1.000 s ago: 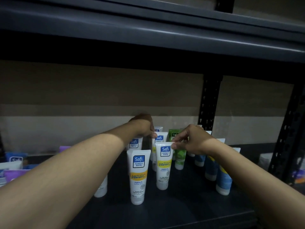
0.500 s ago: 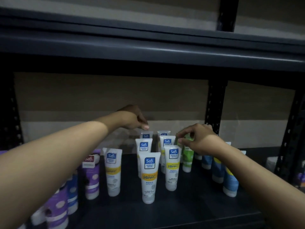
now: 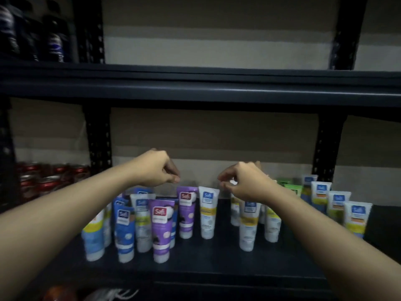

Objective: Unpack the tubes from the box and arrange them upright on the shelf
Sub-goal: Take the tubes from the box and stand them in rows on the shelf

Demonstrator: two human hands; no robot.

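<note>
Risk, left: the left cluster (image 3: 130,224) of tubes stood cap-down and tightly packed at lower left of centre. A brush from the forearm above would likely topple several at once.
Risk, middle: the purple tube (image 3: 186,209) and the white-and-yellow tube (image 3: 207,216) stood side by side on narrow caps. A sideways nudge at either top would probably tip one into the other.
Risk, right: the right wrist lay across the front tube (image 3: 248,227) and its neighbours, so a careless drop or pull-back could sweep them over.
Left hand (image 3: 156,168): the fingers (image 3: 172,173) were curled in, thumb and tips drawn together, with nothing seen between them. They hung just above the purple tube's crimped top, apparently clear of it.
Right hand (image 3: 245,185): the fingers (image 3: 226,175) were curled, with a small gap at the thumb. A pale blurred patch showed in that gap. Whether they pinched a tube's top or it merely stood behind could not be told.
Tubes: every one in view stood upright on the dark shelf (image 3: 217,261). They ran from the left cluster to the right-hand row (image 3: 338,205), with green tubes (image 3: 291,187) behind.
Box: not in view.
Far left: red-topped cans (image 3: 50,177) sat beyond the upright post.
Stage: judging by the filled shelf, this looked like placing or straightening, well into the job.
</note>
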